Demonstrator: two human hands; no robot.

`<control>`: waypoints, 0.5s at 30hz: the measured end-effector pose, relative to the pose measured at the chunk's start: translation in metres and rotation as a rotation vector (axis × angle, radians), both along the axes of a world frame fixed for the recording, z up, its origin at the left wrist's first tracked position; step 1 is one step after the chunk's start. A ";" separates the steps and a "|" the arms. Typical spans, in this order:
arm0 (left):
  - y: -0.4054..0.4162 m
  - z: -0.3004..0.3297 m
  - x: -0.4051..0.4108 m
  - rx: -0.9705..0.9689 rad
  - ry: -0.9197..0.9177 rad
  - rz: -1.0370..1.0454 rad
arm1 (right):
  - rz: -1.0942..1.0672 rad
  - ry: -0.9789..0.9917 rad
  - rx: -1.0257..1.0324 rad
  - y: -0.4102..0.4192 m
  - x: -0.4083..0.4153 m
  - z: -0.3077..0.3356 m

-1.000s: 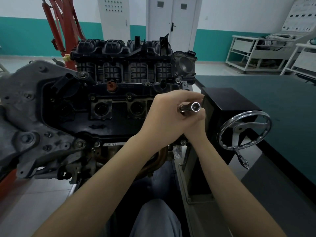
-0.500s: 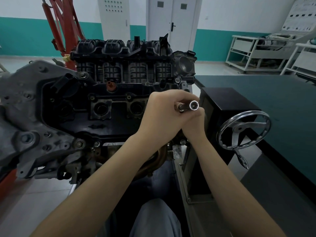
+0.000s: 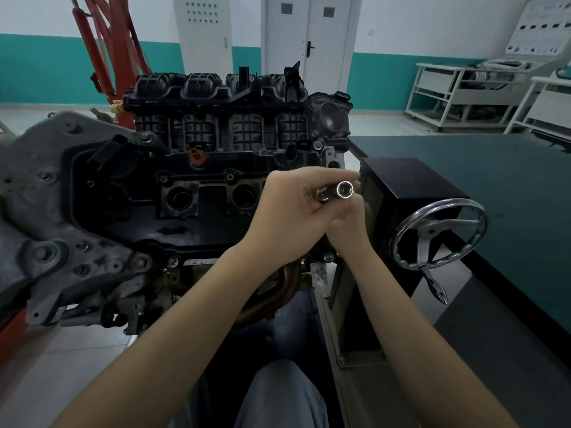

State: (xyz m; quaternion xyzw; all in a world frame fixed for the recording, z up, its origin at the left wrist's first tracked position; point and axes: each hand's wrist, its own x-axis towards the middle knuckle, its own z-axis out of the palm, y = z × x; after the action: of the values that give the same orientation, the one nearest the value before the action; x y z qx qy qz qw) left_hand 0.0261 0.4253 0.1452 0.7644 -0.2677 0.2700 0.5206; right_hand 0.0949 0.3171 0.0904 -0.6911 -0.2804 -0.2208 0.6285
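A car engine (image 3: 191,193) stands on a stand in front of me, its black valve cover with open plug wells facing me. My left hand (image 3: 290,208) grips a shiny metal socket tool (image 3: 338,190), whose open round end points toward me. My right hand (image 3: 349,223) sits just under and behind the left one, fingers curled against the tool's lower part; what it grips is mostly hidden by the left hand. Both hands hover over the right end of the valve cover.
A chrome handwheel (image 3: 437,233) with a crank knob sticks out of a black box (image 3: 408,180) on the stand at right. A dark green table (image 3: 494,180) lies beyond. A red hoist (image 3: 105,47) and white racks (image 3: 463,94) stand behind.
Both hands with the socket tool have drifted slightly up and left; the grip looks the same.
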 end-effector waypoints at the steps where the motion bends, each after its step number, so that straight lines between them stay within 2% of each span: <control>1: 0.001 0.000 0.000 -0.018 0.023 -0.054 | -0.020 0.009 0.002 0.000 0.003 -0.001; 4: 0.002 0.000 -0.001 0.029 0.022 -0.097 | -0.048 0.015 0.045 -0.001 0.006 -0.005; 7: 0.000 0.001 0.000 0.040 -0.036 0.056 | -0.090 0.009 0.113 0.000 0.009 -0.008; 9: -0.001 0.001 0.001 -0.001 -0.036 0.102 | -0.088 -0.001 0.061 0.001 0.007 -0.007; 15: 0.003 0.004 -0.003 -0.026 0.061 -0.124 | -0.122 -0.048 -0.008 -0.002 0.006 -0.006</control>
State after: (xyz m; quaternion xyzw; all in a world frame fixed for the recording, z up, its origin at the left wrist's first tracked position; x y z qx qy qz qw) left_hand 0.0235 0.4282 0.1492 0.7474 -0.2952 0.2173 0.5541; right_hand 0.1012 0.3154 0.0848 -0.7039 -0.2537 -0.2740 0.6041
